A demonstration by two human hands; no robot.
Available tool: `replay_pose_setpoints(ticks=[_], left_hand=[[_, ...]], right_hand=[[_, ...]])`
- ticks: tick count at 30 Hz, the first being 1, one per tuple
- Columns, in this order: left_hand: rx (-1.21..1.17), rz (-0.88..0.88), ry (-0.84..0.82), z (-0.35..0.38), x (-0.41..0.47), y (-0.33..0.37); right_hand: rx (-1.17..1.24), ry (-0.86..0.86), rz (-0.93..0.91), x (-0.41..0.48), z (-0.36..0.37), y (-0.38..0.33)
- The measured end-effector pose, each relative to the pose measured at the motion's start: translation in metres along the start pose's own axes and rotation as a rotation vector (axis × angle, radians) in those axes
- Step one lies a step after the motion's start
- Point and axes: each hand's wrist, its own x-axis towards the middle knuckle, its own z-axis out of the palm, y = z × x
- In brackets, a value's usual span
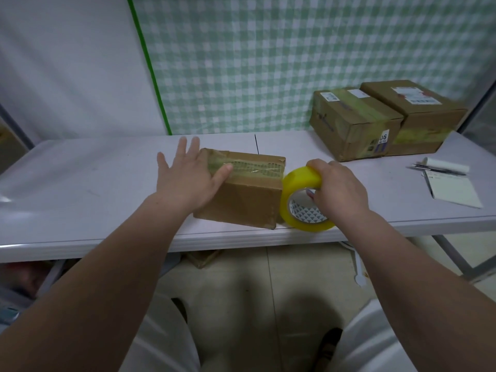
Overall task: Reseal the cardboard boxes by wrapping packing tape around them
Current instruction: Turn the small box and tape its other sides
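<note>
**Hands at work on a parcel at the table's edge**

Seen from above, two bare forearms reach out over pale-clad knees and a tiled floor (268, 280) to the near edge of a white table (94, 183). The left grip (188, 175), a bare hand, lies wide and flat on the left end of a small cardboard box (241, 202), fingers spread straight past its far corner and the thumb resting on a band of yellowish tape that runs the length of the lid. The box sits close to the table's near edge, roughly in the middle. Just beside its right end stands a yellow tape roll (298, 179), on edge and tilted. The right grip (339, 187), the other hand, holds it, fingers curled over the top of the ring. Whether the tape on the lid is joined to the roll cannot be told.

Farther right on the table lies a white notepad (453, 190) with a dark pen (440, 171) across its top. Behind, at the far right corner, a taped box (351, 122) and a labelled box (426, 114) stand side by side, touching. A green-and-white checked cloth (268, 63) hangs behind the table.
</note>
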Motion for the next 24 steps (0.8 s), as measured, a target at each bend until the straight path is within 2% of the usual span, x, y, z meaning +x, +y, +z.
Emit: replay_pose_setpoints(ticks=[4, 8, 14, 24], left_hand=[[-0.04, 0.224, -0.05, 0.005, -0.002, 0.008], [0.018, 0.118, -0.023, 0.005, 0.002, 0.008], [0.061, -0.111, -0.072, 0.004, 0.001, 0.021], [0.028, 0.139, -0.045, 0.009, -0.013, 0.083]], right_hand=[[0.007, 0.001, 0.003, -0.001, 0.001, 0.0], [0.024, 0.004, 0.004, -0.002, 0.003, 0.0], [0.025, 0.021, 0.005, -0.003, 0.003, 0.0], [0.029, 0.068, 0.018, -0.001, 0.008, -0.003]])
